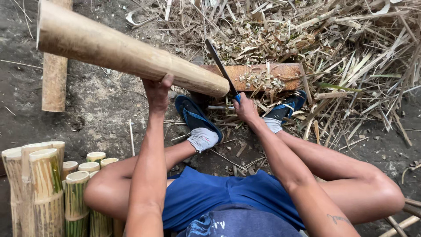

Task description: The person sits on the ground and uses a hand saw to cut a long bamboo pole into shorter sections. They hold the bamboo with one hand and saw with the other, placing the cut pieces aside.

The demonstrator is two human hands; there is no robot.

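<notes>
Here the left hand (pixel 157 93) grips a bamboo pole (pixel 127 52) slanting up-left (lower end on the wooden block (pixel 280 72)), the right hand (pixel 244 107) clenching a knife (pixel 220 66).

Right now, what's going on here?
A seated person steadies a peeled bamboo pole with the left hand, its near end resting on a wooden block. The right hand grips a blue-handled blade set at that end. Shavings and dry strips cover the ground beyond; cut bamboo sections stand upright at the person's left.
</notes>
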